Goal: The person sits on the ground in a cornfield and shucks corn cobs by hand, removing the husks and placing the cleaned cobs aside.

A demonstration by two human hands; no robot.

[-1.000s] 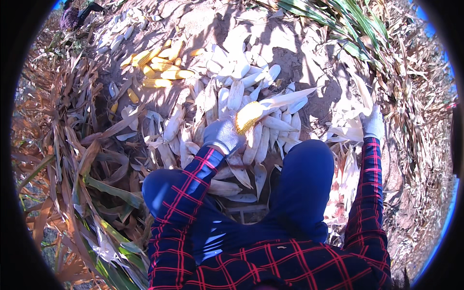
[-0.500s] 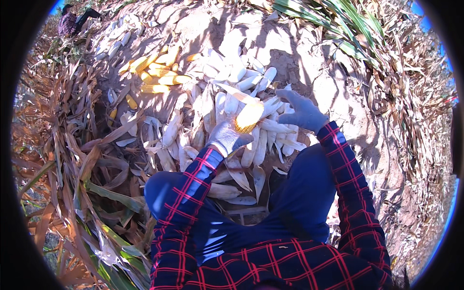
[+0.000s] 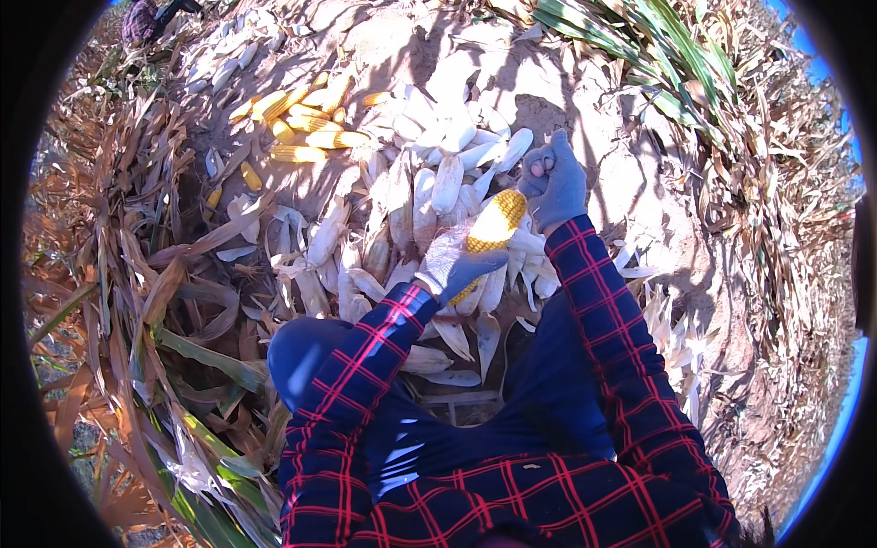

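Note:
A yellow corn cob (image 3: 494,224), its kernels bare, is gripped in my gloved left hand (image 3: 453,261); its lower end shows below the fingers. Just to the right of the cob's tip, my gloved right hand (image 3: 554,183) is raised with its fingers curled into a fist. Nothing sticks out of that fist, though its palm is hidden. Beneath both hands spreads a heap of corn ears in pale dry husks (image 3: 399,196).
Husked yellow cobs (image 3: 311,125) lie piled beyond the heap on the left. Dry stalks and leaves (image 3: 137,237) bank up at left, with more on the right. Green-tinged stalks (image 3: 658,64) lie far right. Another person (image 3: 142,22) sits at the far left.
My right hand has gone from open to a fist and moved slightly left. The cob has shifted right and up in my left hand, and the husk strip at its tip is gone.

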